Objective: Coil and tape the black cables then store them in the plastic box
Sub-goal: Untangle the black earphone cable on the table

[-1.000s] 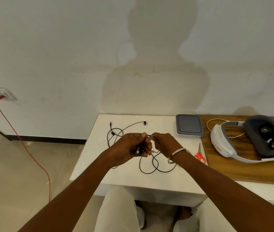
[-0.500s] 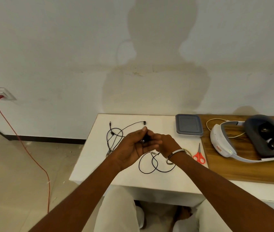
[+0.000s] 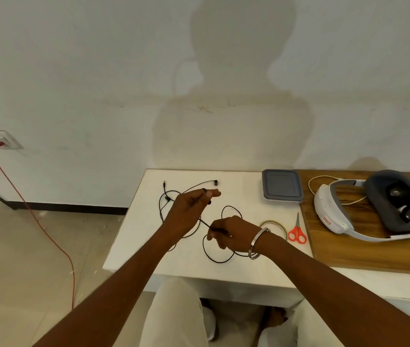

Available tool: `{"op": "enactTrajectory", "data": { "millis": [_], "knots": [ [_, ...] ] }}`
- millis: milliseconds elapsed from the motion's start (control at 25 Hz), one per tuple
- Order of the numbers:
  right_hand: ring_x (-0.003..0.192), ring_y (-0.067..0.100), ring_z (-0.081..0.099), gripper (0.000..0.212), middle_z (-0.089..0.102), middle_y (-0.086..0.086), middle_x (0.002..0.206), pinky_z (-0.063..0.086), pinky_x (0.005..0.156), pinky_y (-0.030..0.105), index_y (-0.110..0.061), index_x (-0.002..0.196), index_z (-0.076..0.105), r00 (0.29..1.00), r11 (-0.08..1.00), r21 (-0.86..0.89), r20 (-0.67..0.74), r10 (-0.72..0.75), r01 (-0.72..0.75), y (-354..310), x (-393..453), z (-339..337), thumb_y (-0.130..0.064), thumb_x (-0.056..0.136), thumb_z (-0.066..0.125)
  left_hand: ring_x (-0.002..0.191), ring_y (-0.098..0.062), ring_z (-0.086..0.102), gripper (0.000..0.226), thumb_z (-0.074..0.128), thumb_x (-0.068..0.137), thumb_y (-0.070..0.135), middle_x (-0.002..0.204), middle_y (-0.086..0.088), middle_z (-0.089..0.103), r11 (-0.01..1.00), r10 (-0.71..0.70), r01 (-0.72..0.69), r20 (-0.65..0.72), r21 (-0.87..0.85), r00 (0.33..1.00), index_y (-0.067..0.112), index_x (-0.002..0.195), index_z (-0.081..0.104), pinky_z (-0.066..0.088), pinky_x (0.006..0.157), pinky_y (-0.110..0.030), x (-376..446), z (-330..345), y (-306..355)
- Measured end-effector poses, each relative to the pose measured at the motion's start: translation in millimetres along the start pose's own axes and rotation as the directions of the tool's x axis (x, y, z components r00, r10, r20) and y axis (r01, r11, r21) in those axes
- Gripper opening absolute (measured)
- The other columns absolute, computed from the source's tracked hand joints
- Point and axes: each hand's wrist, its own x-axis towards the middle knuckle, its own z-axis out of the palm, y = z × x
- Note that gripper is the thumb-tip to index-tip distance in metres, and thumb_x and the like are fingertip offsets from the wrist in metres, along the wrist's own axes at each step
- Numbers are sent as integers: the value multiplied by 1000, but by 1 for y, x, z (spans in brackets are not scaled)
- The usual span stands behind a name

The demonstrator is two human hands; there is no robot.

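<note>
Head view: left hand [image 3: 186, 211] pinches black cable [image 3: 217, 259] near one end, fingers partly extended. Right hand [image 3: 231, 232] fingers curled round the same cable, stretch taut between the hands, rest looped on table below right fingers. Coiling step starting. Next: wind loops, then tape roll [image 3: 274, 225] just right of right wrist. Plastic box [image 3: 282, 186] lidded, beyond.

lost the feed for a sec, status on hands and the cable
Left hand and right hand both pinch the black cable, a short stretch held between them. Rest lies loose, uncoiled, on white table. Nothing in the way.

White table [image 3: 133, 249] bears black cables [image 3: 217, 257], perhaps tape [image 3: 282, 225].
</note>
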Motion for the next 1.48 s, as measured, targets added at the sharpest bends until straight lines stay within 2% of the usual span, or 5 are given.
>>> {"op": "enactTrajectory", "data": {
  "millis": [360,640,880,1240,1480],
  "knots": [
    [93,9,61,11,66,-7,94,43,93,24,-18,92,65,987,959,253,-133,-95,126,-9,-5,-14,-16,91,55,96,10,60,23,50,97,35,94,21,71,947,77,-97,77,306,994,28,101,72,39,80,-3,1,-6,-24],
    [54,14,56,11,51,2,62,57,59,30,-15,95,62,973,922,376,-233,1,89,-7,-5,-21,-18,94,52,77,16,55,25,49,98,33,68,34,62,940,-34,-7,115,342,993,28,90,73,37,72,-13,-5,-18,-21],
    [73,-8,56,14,63,-12,84,43,68,6,-12,99,65,930,956,242,-362,-70,166,0,1,-24,-19,93,54,96,-21,64,37,40,102,23,99,0,75,984,-146,107,310,139,940,13,94,75,48,91,-30,-12,-18,-23],
    [72,5,56,23,63,-2,92,44,64,7,-13,111,63,930,970,203,-364,-53,134,5,4,-16,-20,97,47,111,-27,65,36,42,93,42,109,-14,71,930,-151,268,404,-251,902,17,92,68,38,102,-49,-17,-13,-6],
    [52,4,47,25,54,0,64,42,53,11,-16,108,59,956,960,263,-293,-20,101,-2,2,-10,-20,100,36,103,-38,64,31,53,90,39,101,-15,67,800,-89,296,386,-522,918,13,96,68,50,93,-58,-15,-12,0]
  ]
}}
